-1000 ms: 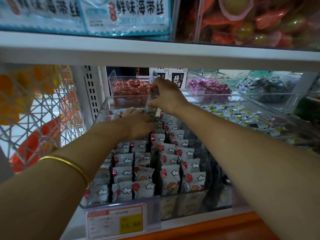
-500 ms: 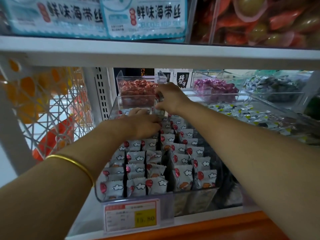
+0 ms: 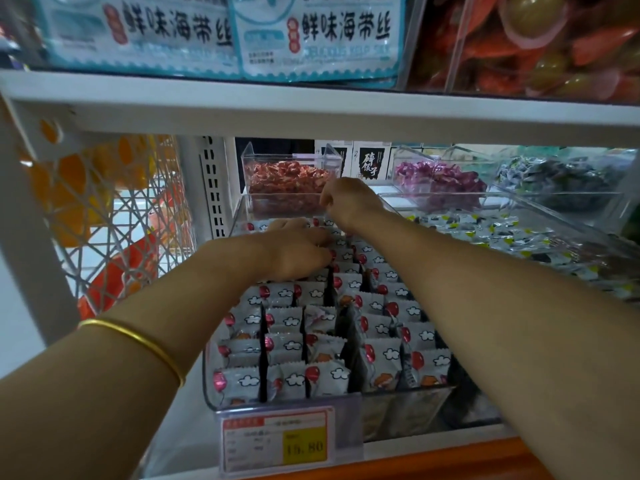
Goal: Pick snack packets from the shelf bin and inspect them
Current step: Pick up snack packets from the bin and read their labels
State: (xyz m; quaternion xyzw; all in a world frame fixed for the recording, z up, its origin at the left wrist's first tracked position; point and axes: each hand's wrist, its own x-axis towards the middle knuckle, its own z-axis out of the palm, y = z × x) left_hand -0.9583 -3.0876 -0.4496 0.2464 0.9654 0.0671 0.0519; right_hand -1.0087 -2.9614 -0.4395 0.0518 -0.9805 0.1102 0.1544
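Here, in the head view, both forearms reach deep under the upper shelf board (image 3: pixel 311 109), which leaves only low headroom above the clear bin (image 3: pixel 210 375). The snack packets (image 3: pixel 325 375), grey with white clouds and red balloons, stand on edge in tight rows that fill the bin from front wall to back.

The left hand (image 3: pixel 298 251) lies knuckles up on the packet tops towards the back. Its fingers (image 3: pixel 320 242) bend down among the rows, and I cannot tell whether they pinch one. The right hand (image 3: pixel 349 202) is just beyond it at the bin's back rim, fingers curled downward. What they hold, if anything, is hidden.

A gold bangle (image 3: pixel 138 341) circles the left forearm. Just behind the back rim stands a bin of red sweets (image 3: pixel 287 181), and to its right a bin of purple sweets (image 3: pixel 440 185). A neighbouring bin (image 3: pixel 502 237) of grey and yellow packets adjoins on the right, and a white lattice panel (image 3: pixel 114 209) closes the left side. A price tag (image 3: pixel 277 441) hangs on the bin's front.
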